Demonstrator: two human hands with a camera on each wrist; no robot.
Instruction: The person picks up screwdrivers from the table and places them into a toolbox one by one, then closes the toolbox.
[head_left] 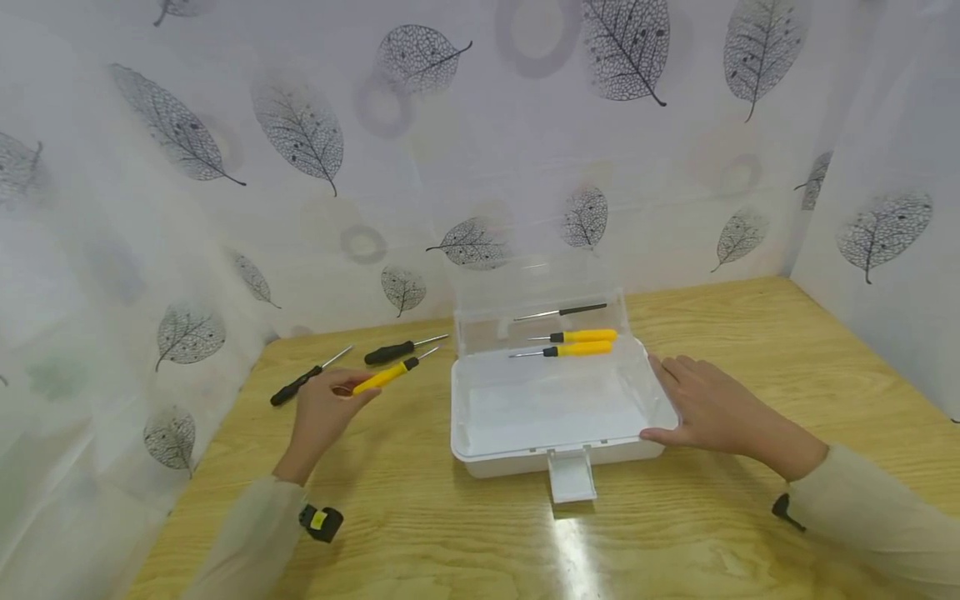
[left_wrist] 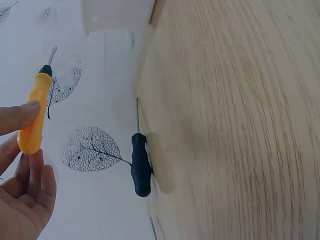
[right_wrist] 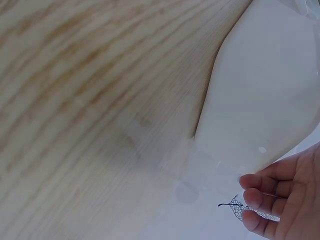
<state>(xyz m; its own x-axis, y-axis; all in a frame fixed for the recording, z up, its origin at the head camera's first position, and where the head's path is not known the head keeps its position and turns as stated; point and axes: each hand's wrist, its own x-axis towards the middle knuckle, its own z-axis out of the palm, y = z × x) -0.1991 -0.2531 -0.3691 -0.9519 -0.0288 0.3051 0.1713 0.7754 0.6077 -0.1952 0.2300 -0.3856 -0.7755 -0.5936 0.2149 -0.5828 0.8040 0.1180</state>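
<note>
In the head view my left hand (head_left: 327, 408) holds a yellow screwdriver (head_left: 384, 377) by its handle, pinched between thumb and fingers. Its blade points up and to the right. The left wrist view shows the same yellow screwdriver (left_wrist: 36, 115) raised above the table. My right hand (head_left: 701, 404) rests against the right side of an open white plastic box (head_left: 491, 467), thumb at the front corner. In the right wrist view its fingers (right_wrist: 260, 200) are loosely bent, one tip touching the box (right_wrist: 265, 85). Two yellow screwdrivers (head_left: 581, 349) lie along the back of the box.
A slim dark-handled screwdriver (head_left: 582, 308) lies by the raised clear lid (head_left: 487, 329). Two black-handled screwdrivers, one farther left (head_left: 296, 387) and one behind my left hand (head_left: 390, 353), lie on the wooden table (head_left: 420, 533). The box's front latch (head_left: 572, 479) hangs down. Leaf-patterned sheeting surrounds the table.
</note>
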